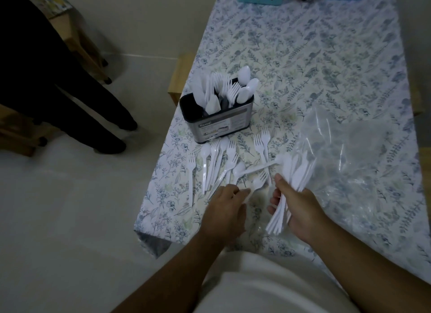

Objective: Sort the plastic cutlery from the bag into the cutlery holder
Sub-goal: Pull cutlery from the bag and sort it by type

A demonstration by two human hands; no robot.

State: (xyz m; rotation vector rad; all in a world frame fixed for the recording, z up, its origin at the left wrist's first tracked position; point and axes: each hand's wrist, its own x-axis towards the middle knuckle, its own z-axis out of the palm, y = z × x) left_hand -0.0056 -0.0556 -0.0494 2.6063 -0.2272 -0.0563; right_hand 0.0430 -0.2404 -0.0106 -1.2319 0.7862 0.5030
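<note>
While the right hand [295, 207] clutches a bundle of light, slippery white plastic knives [291, 184] mid-handle, the left hand [225, 207] pinches a thin white plastic fork [256, 183] by its handle end.

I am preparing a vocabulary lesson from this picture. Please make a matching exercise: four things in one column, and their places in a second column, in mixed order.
Things:
1. bundle of cutlery
2. cutlery holder
3. plastic bag
4. single fork

Places:
A. lying at the right side of the table
B. gripped in the right hand
C. pinched by the left hand
D. standing near the table's left edge

Pairs: 1-B, 2-D, 3-A, 4-C
</note>
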